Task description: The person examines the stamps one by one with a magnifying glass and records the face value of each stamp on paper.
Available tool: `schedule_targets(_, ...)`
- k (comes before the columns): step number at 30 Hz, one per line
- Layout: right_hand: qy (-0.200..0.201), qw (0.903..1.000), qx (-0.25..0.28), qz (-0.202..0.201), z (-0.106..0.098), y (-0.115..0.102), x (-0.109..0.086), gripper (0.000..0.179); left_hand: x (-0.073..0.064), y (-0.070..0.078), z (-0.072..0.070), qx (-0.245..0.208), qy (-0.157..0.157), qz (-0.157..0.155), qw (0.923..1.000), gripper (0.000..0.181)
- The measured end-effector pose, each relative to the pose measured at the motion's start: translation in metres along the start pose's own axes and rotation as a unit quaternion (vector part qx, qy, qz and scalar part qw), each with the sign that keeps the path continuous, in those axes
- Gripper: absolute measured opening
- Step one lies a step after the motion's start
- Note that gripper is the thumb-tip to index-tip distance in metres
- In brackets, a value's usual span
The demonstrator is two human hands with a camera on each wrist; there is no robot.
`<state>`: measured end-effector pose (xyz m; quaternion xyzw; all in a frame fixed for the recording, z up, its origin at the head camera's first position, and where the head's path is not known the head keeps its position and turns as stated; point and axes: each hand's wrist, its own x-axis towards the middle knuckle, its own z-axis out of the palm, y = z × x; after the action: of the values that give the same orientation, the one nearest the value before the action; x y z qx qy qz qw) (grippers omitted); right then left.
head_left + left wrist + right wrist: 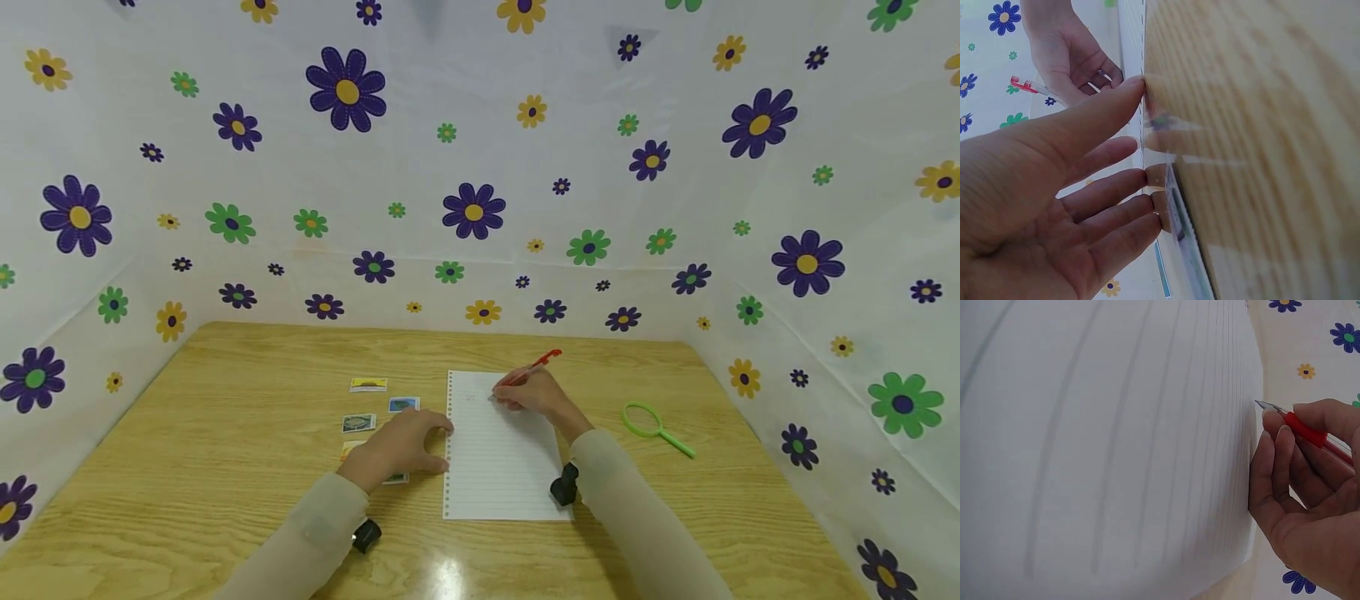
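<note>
A white lined sheet of paper (502, 467) with punched holes down its left edge lies on the table. Small faint marks are visible near its top. My right hand (536, 393) pinches a red pen (1305, 430) between thumb and fingers, its tip at the upper part of the sheet. The other fingers are curled beneath the pen, and the hand rests on the paper. At the sheet's left edge, my left hand (401, 446) rests with thumb and fingers spread, fingertips touching down, holding nothing. Its wrist and palm partly cover small picture cards (359, 423).
More picture cards lie left of the sheet, including a yellow one (368, 385) and a blue-green one (404, 404). A green magnifying glass (660, 432) lies to the right. Flower-patterned cloth (420, 167) encloses the wooden table (225, 417) at the back and sides.
</note>
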<state>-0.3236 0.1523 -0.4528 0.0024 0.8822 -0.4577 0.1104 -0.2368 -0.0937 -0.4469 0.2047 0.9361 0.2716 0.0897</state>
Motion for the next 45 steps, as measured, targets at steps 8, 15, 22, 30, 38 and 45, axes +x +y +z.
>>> schedule_targets(8, -0.007, 0.9999, 0.007, 0.01, -0.0026, -0.0008, -0.0023, 0.019, -0.0029, 0.0044, -0.0018, -0.003, 0.0, -0.005, 1.0, 0.048)
schedule_targets(15, -0.007, 0.9999, 0.0, 0.01, -0.0018, 0.0008, -0.0004, 0.022, -0.0021, 0.0032, -0.0012, -0.001, 0.003, -0.001, 1.0, 0.048)
schedule_targets(22, 0.004, 0.9999, 0.012, 0.009, -0.0015, 0.0021, 0.0003, 0.022, -0.0009, 0.0006, 0.001, -0.009, 0.002, -0.002, 1.0, 0.048)
schedule_targets(30, 0.012, 0.9997, 0.012, 0.015, -0.0015, 0.003, -0.0004, 0.022, -0.0018, 0.0008, 0.0015, -0.009, 0.003, -0.003, 1.0, 0.048)
schedule_targets(38, 0.015, 0.9998, 0.009, 0.009, -0.0002, 0.0047, -0.0004, 0.021, -0.0015, 0.0008, 0.0017, -0.005, 0.001, -0.003, 1.0, 0.048)
schedule_targets(45, 0.007, 0.9999, 0.01, 0.007, -0.0014, 0.0041, 0.0004, 0.02, -0.0008, 0.001, 0.0011, -0.005, 0.001, -0.001, 1.0, 0.048)
